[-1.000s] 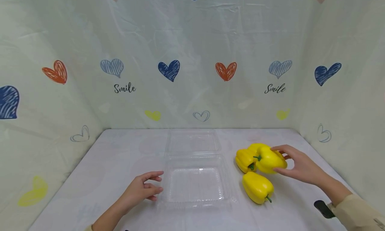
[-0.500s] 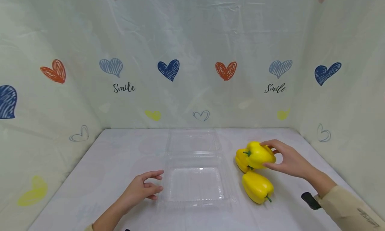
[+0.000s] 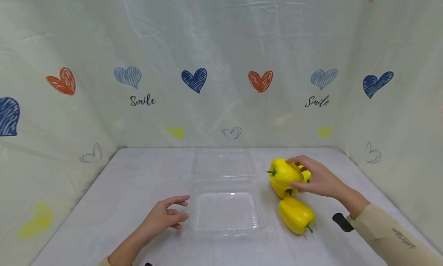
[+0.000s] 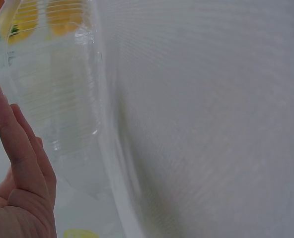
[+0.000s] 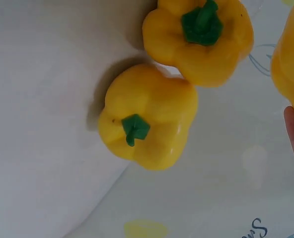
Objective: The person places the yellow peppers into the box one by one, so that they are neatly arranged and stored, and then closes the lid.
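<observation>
Seemingly mid-carry: right hand (image 3: 318,178) is gripping a blocky yellow bell pepper (image 3: 283,173) beside three other peppers (image 3: 296,215), toward the right edge of the white surface (image 3: 145,173). Left hand (image 3: 160,218), fingers loosely parted, is hanging beside the clear plastic hinged container (image 3: 225,214). Next move is likely calling for clearing neighbours.

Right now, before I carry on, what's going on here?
A person's right hand holds a yellow pepper between thumb and fingers, partly hiding two of the three other yellow peppers on the right of the table in the head view. The left hand is at the left edge of a clear plastic container; whether it touches is hard to tell. The container stands open, its lid folded back, with no pepper inside.
</observation>
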`<move>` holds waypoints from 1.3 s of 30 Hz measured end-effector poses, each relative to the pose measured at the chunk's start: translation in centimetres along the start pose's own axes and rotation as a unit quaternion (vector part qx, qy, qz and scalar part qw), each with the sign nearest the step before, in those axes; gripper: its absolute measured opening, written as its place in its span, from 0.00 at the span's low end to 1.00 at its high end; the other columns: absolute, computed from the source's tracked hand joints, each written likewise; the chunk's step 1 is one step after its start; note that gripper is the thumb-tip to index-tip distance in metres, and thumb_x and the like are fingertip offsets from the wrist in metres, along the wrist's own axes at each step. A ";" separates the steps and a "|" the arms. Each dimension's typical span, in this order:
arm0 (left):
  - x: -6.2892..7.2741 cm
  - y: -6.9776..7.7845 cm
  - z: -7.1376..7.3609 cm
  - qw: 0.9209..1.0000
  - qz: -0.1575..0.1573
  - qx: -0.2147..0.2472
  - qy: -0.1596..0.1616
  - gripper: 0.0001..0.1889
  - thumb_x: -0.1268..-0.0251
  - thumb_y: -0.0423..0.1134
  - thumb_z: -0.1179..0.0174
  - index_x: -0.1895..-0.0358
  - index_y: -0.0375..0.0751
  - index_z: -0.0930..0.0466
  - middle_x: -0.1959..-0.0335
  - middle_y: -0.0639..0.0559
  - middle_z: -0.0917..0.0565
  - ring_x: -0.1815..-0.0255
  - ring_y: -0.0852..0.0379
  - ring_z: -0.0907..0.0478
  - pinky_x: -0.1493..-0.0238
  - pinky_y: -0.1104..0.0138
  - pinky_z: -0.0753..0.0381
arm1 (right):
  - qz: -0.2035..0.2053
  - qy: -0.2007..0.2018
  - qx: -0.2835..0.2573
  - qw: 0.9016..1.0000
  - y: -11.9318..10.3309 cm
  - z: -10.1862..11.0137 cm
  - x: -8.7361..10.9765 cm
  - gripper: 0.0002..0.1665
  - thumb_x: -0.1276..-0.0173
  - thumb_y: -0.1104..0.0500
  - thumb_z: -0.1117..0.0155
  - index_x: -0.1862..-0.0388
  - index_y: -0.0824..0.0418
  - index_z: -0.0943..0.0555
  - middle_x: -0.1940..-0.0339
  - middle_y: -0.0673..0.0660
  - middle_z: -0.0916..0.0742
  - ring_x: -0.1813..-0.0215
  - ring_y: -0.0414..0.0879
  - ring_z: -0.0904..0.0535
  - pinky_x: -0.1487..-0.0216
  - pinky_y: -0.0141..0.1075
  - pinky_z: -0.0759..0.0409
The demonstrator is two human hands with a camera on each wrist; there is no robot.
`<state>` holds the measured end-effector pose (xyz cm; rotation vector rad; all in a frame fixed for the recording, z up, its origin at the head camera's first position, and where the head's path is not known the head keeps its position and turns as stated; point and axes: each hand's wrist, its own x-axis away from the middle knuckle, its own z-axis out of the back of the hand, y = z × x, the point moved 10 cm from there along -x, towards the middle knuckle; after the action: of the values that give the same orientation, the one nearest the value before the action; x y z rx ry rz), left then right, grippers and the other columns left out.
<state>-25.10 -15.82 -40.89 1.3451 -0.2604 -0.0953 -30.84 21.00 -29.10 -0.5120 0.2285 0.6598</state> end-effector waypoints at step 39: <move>-0.3 0.3 -0.6 1.000 0.000 0.010 -0.012 0.33 0.46 0.35 0.33 0.36 0.32 0.33 0.48 0.37 0.30 0.68 0.49 0.22 0.67 0.60 0.17 | 0.050 -0.045 -0.042 0.997 -4.5 -4.0 -6.0 0.35 0.46 0.47 0.27 0.41 0.54 0.28 0.44 0.49 0.23 0.49 0.45 0.27 0.52 0.42 0.22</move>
<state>-25.24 -15.12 -40.71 1.3649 -0.2821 -0.1086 -32.76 12.72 -28.68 -0.5530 0.1435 0.7910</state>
